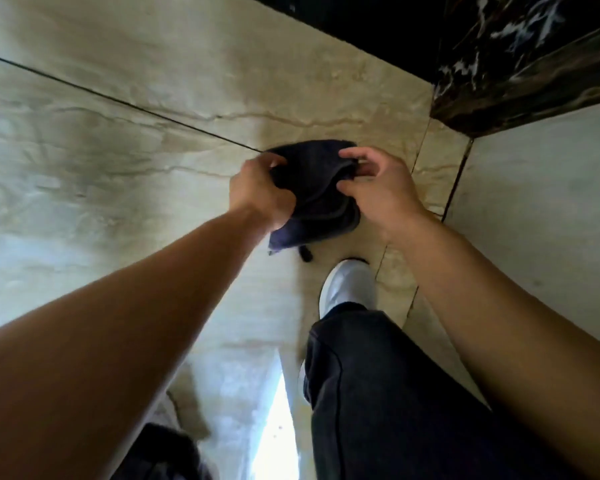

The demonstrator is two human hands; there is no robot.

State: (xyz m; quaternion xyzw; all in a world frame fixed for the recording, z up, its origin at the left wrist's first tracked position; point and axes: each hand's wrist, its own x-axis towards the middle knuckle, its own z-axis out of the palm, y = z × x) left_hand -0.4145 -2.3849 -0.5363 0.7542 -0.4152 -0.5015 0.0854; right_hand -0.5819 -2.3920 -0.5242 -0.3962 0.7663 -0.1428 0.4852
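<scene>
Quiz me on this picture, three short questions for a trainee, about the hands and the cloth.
1. True or false: the cloth is held up off the floor.
2. How many hands hold the cloth?
3. The shoe below the cloth is: A white, B red, C black.
Key: 1 true. 2 two, the left hand and the right hand. 3 A.
</scene>
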